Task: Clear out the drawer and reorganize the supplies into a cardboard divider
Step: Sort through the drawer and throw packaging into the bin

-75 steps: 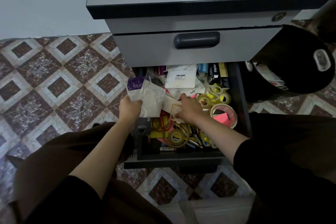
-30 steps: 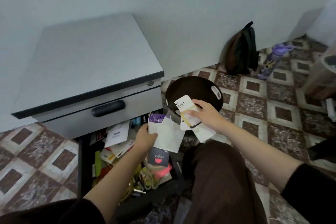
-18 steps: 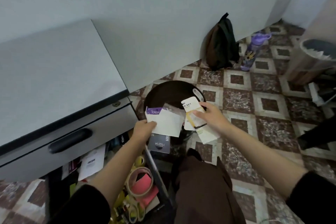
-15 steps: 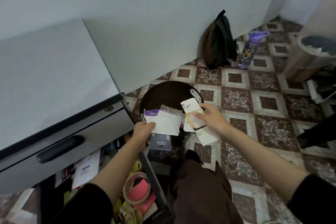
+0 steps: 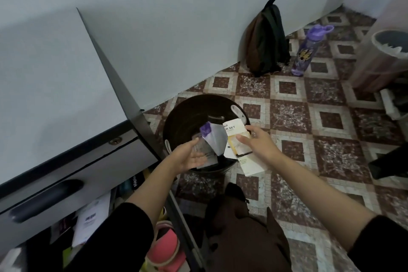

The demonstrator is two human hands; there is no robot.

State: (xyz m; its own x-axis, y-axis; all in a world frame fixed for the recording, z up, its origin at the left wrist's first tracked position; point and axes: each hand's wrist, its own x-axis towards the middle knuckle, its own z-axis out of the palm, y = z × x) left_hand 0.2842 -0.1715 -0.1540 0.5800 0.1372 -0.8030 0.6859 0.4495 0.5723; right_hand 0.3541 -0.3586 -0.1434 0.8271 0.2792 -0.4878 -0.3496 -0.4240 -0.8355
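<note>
Your left hand [image 5: 189, 158] is released: palm up, fingers straight, gripping nothing, at the near rim of the round dark waste bin [image 5: 183, 115] in the frame centre. Just beyond its fingertips, a clear plastic packet with a purple header [image 5: 213, 139] is over the bin mouth, apart from the fingers. A small grey printed packet [image 5: 206, 157] lies just beside them; you cannot tell whether it touches them.

Your right hand [image 5: 259, 144] grasps a white-and-yellow printed card pack [image 5: 234, 133], thumb on its face, over the bin's right rim.

The open dark drawer [image 5: 179, 216] of the grey metal cabinet [image 5: 66, 95] occupies the lower left of the frame. It holds a tape roll with a pink core [image 5: 165, 247] and a white printed paper sheet [image 5: 91, 219].

A dark backpack [image 5: 267, 40] and a purple drink bottle [image 5: 305, 53] stand on the tiled floor by the wall, upper right.
</note>
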